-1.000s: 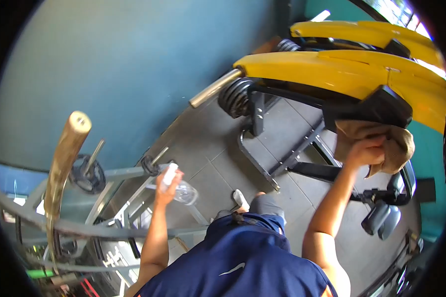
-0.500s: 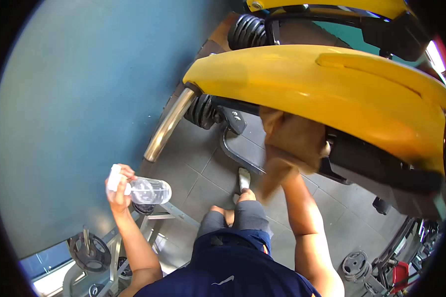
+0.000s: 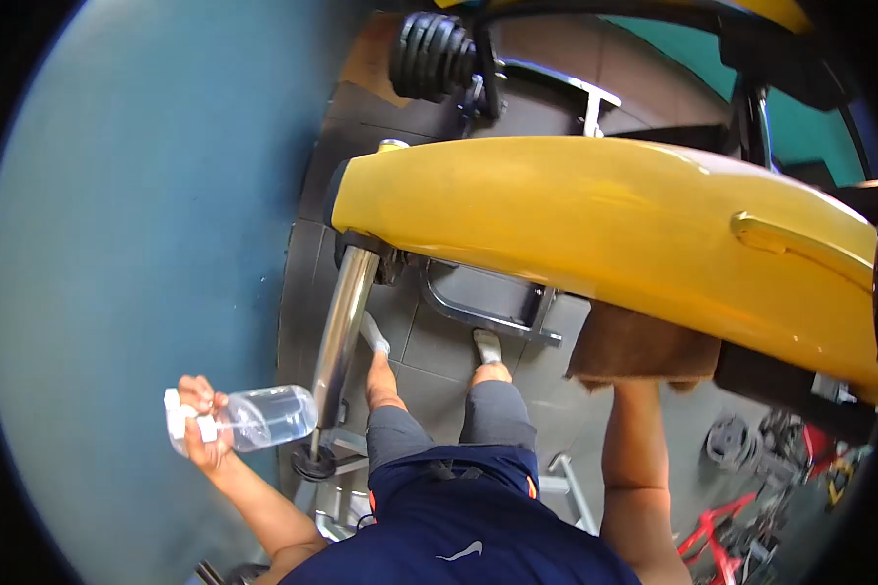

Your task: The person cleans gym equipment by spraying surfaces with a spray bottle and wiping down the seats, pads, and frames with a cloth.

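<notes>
One pale swoosh is borne by the navy shirt, lower centre. At lower left, the spray bottle is grasped around its white head by the left hand; its base is seen beside the chrome bar. Right of centre, the brown cloth is held at the yellow casing's lower edge, covering the right hand, whose grip cannot be told.
</notes>
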`<action>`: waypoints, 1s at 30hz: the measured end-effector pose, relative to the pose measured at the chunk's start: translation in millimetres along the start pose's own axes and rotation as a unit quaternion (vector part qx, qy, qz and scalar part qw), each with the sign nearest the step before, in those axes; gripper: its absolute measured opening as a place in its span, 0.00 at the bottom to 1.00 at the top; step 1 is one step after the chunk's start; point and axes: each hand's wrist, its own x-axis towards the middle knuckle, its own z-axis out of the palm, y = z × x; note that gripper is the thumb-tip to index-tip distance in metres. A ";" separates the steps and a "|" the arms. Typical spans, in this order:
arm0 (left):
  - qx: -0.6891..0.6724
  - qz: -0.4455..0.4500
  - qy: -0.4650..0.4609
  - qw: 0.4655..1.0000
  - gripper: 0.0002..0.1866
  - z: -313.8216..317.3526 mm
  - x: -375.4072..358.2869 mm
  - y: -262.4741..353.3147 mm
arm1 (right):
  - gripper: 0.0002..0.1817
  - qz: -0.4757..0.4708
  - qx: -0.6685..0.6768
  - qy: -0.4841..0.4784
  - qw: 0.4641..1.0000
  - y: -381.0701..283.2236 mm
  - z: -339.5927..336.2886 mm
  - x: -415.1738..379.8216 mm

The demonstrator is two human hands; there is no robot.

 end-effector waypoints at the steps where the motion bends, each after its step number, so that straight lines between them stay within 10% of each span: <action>1: -0.005 -0.004 0.005 1.000 0.15 -11.5 8.9 1.2 | 0.17 0.007 -0.003 0.004 1.000 -13.4 12.1 1.8; 14: 0.067 -0.172 -0.219 0.958 0.17 -118.7 154.4 -66.2 | 0.19 0.170 -0.257 0.177 0.935 24.7 -25.3 2.6; 21: 0.101 -0.180 -0.296 0.933 0.18 -99.9 172.3 -66.7 | 0.20 0.161 -0.263 0.231 0.923 -40.1 37.2 5.6; 24: 0.136 -0.180 -0.308 0.924 0.17 -98.6 174.5 -63.2 | 0.17 0.297 -0.255 0.389 0.834 -109.4 73.1 49.4; 27: 0.148 -0.194 -0.289 0.926 0.19 -92.5 169.9 -64.1 | 0.13 0.227 -0.063 0.081 0.968 -128.3 130.5 23.9; 30: 0.164 -0.214 -0.307 0.913 0.21 -85.4 169.9 -60.3 | 0.13 0.125 0.095 0.113 0.981 -110.6 157.7 12.8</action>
